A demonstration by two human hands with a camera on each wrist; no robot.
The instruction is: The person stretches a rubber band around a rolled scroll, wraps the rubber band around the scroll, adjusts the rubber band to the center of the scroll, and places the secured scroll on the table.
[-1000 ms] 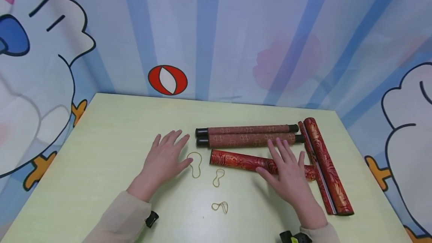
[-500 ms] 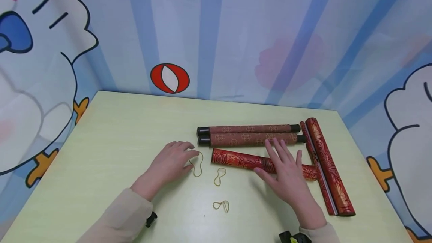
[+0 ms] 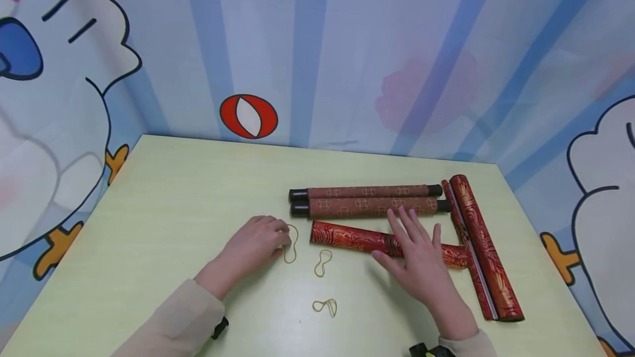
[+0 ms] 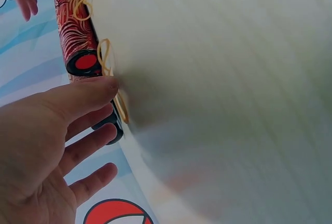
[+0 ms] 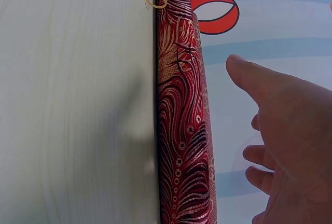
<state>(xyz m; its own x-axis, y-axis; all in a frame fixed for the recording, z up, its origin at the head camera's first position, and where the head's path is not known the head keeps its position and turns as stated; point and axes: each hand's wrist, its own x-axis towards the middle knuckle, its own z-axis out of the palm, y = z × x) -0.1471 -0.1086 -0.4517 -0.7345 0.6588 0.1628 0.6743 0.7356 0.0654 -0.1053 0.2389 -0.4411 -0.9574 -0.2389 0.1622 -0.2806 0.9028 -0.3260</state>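
Observation:
My left hand (image 3: 258,244) is at the left side of a yellow rubber band (image 3: 296,242), with bent fingers covering part of it. In the left wrist view the thumb (image 4: 88,97) lies beside that band, and a gap shows between thumb and fingers; contact is unclear. My right hand (image 3: 421,263) is spread above a red patterned scroll (image 3: 347,237). The right wrist view has the right hand (image 5: 295,130) apart from the scroll (image 5: 181,105), holding nothing. Two more rubber bands lie nearer me, one looped (image 3: 322,263) and one twisted (image 3: 324,307).
Two brown scrolls with black end knobs, a rear one (image 3: 367,190) and a front one (image 3: 357,207), lie side by side behind. Another red scroll (image 3: 483,247) with a pale strip slants at the right. A cartoon-printed curtain (image 3: 258,43) surrounds the pale table (image 3: 188,180).
My left hand, earlier spread out, has come down and curled its fingers in beside the nearest rubber band. My right hand stays spread over the red scroll with hardly any movement.

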